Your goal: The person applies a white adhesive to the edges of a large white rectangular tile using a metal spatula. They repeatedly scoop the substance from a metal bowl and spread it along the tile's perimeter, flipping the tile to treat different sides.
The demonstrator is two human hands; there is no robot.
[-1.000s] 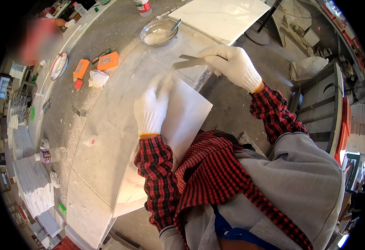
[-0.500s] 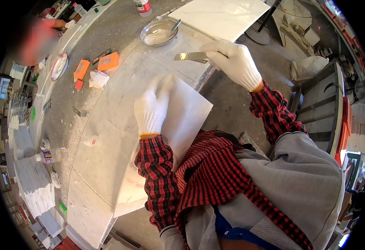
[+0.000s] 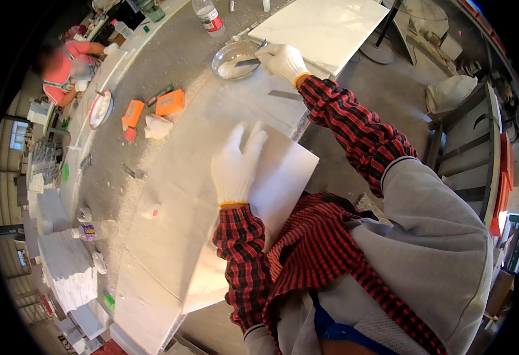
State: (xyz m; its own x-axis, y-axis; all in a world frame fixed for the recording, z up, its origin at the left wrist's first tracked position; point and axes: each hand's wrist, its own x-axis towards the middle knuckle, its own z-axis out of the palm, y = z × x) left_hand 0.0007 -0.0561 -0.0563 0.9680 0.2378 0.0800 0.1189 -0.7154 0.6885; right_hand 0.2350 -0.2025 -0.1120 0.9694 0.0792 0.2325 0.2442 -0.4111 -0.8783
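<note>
My left hand (image 3: 234, 165), in a white knitted glove, lies on a pale marble tile (image 3: 292, 163) with its fingers stretched out and apart. The tile rests on a large light slab and juts past its right edge. My right hand (image 3: 283, 62), gloved alike, is closed on a putty knife (image 3: 248, 62). Its flat blade reaches into a round metal bowl (image 3: 219, 57) of whitish paste (image 3: 233, 70). A thin metal scraper (image 3: 286, 94) lies by the slab's edge, just below my right hand.
A white polished slab (image 3: 312, 29) stands beyond the bowl, with a labelled plastic bottle (image 3: 209, 19) to its left. Orange boxes (image 3: 170, 102) and a crumpled white cloth (image 3: 157, 126) lie left of centre. Far left, a co-worker (image 3: 64, 71) stands near another bowl (image 3: 100, 109).
My right hand has let go of the metal scraper, moved left to the bowl and taken hold of the putty knife. My left hand stays on the tile; the view has shifted slightly.
</note>
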